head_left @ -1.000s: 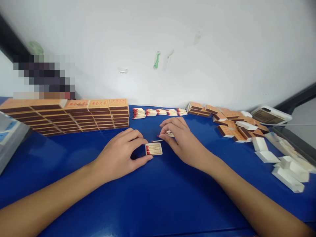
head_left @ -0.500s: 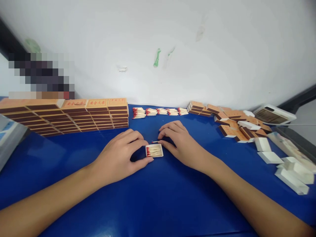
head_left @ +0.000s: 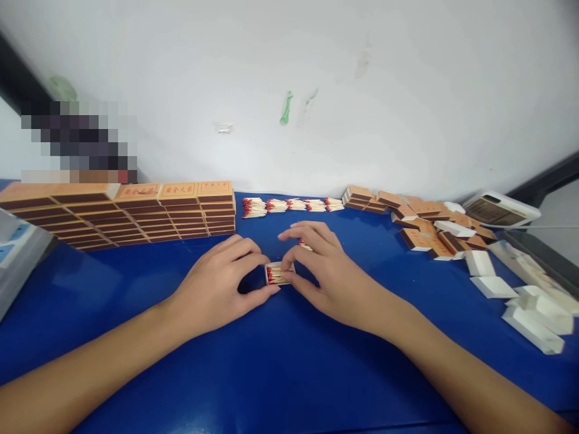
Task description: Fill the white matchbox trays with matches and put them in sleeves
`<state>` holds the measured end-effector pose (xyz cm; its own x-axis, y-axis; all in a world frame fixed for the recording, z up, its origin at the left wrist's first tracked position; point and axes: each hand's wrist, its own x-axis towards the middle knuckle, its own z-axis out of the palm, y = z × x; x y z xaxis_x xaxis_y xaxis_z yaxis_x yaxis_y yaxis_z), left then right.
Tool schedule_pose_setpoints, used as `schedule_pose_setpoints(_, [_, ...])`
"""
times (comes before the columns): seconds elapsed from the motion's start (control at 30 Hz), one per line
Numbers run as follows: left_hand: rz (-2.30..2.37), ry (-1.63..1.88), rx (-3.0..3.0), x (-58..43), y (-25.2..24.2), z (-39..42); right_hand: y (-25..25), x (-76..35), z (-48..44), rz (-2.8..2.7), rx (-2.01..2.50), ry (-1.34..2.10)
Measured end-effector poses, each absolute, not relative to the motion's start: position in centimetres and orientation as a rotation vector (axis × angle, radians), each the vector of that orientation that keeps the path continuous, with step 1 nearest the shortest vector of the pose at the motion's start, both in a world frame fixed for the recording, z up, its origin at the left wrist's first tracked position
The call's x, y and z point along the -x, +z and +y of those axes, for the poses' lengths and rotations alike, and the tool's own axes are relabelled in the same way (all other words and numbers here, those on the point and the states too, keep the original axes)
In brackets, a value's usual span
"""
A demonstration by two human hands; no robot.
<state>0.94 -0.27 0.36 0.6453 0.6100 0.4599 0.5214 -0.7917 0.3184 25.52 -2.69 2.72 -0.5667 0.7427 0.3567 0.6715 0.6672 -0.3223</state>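
Blue table (head_left: pixel 289 374) under a white wall (head_left: pixel 407 90). Dead centre sits the match tray (head_left: pixel 275 274), flat between both hands. The left hand (head_left: pixel 217 289) has thumb and forefinger clamped on its left end. The right hand (head_left: pixel 330 277) has the same two fingers closed on the other end, the rest arched. I'd hold it level and press lightly, so no stick rides up. It's a small white tray: red heads to the left, pale sticks side by side.
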Motion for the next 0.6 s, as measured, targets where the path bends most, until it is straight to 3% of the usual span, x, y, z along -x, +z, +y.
schedule_pose_setpoints(0.3, [0.905, 0.880, -2.703, -1.08, 0.41, -0.40, 2.73, -25.45, -2.78, -2.440, 1.079, 0.474])
schedule_pose_setpoints(0.6, [0.782, 0.910, -2.737, -1.00, 0.58, -0.39, 3.07, -25.33, -3.18, -2.442, 1.095, 0.530])
